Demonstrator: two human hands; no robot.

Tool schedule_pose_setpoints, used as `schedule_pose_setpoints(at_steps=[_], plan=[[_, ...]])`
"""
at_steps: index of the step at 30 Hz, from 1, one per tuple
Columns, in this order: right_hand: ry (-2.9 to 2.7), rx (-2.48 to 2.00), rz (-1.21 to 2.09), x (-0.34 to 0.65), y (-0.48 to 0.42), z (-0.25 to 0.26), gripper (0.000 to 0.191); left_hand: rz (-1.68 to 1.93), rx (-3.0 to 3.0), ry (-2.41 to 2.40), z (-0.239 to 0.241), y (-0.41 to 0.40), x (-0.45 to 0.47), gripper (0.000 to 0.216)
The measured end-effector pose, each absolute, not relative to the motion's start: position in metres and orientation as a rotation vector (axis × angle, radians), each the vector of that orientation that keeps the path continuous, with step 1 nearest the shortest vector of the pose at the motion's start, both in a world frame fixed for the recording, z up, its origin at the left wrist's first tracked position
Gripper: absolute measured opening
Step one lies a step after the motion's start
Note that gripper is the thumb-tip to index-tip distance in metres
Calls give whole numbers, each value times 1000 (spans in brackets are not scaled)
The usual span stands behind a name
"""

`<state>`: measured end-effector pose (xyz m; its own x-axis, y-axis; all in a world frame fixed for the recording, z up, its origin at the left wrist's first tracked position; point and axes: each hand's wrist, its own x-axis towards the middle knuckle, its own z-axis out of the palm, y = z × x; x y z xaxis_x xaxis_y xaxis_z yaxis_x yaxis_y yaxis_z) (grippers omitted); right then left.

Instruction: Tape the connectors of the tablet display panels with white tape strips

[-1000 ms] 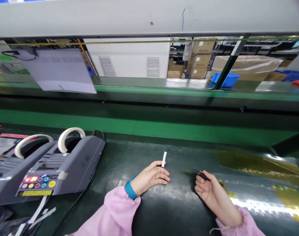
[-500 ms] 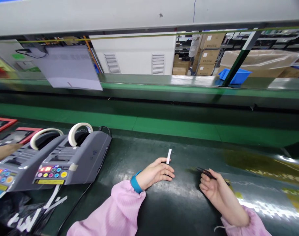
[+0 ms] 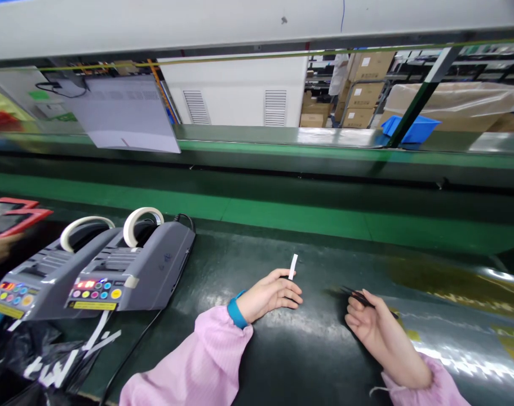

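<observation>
A short white strip of tape (image 3: 293, 267) rises from the index fingertip of my left hand (image 3: 274, 296), which rests just above the dark green tabletop, palm down with its fingers loosely bent. How the strip is gripped or stuck is hidden behind the fingers. To the right, my right hand (image 3: 373, 321) is closed around black tweezers (image 3: 360, 296), their tips pointing left toward the strip. A gap of bare tabletop lies between the two hands. On the left stand two grey tape dispensers, the nearer dispenser (image 3: 155, 270) carrying a roll of white tape (image 3: 132, 228).
Tape scraps (image 3: 66, 363) lie on a black plastic bag (image 3: 16, 349) at the lower left. A black cable (image 3: 132, 352) runs along the tabletop. Red-framed pieces (image 3: 18, 223) and another person's arm (image 3: 1, 251) are at the far left. Yellowish film (image 3: 447, 282) covers the right side.
The view has shifted slightly. At the far left, the other person's arm and a red-framed piece have moved. My hands keep nearly the same pose, with the strip and tweezers still in place.
</observation>
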<state>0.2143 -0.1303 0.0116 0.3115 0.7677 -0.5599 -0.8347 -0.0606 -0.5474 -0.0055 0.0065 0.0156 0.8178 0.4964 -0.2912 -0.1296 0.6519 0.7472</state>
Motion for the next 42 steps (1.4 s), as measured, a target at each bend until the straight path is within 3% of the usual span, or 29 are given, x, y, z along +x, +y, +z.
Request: schedule_pose_setpoints(at_steps=[42], plan=[[144, -963, 1326, 214, -129, 19, 41, 367, 782, 520, 17, 6, -5, 43]])
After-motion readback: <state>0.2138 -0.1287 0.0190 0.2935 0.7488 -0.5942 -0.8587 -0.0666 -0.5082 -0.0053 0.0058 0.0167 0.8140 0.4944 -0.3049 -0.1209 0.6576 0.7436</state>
